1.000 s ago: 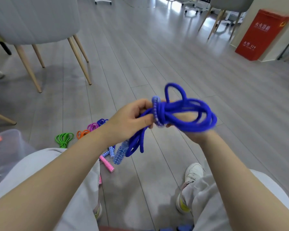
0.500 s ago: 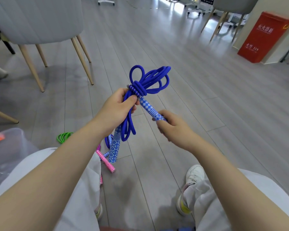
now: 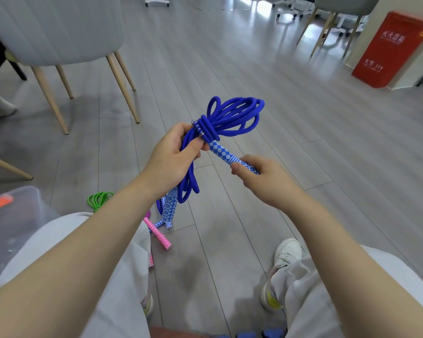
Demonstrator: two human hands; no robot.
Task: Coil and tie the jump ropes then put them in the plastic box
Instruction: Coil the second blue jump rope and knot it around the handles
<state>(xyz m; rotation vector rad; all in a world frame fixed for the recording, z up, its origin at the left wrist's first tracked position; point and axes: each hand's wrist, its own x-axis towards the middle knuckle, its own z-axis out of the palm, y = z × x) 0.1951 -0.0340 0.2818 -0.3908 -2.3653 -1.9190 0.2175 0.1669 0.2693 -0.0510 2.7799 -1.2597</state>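
The left hand (image 3: 171, 162) grips the coiled blue jump rope (image 3: 230, 115) just under its wrap, thumb pressed on the strands; loops fan out above. The right hand (image 3: 261, 181) pinches the checkered blue handle (image 3: 226, 152) slanting below the knot. Down left sits the clear plastic box (image 3: 15, 215). Far right, a red cabinet (image 3: 388, 50) reads "119".
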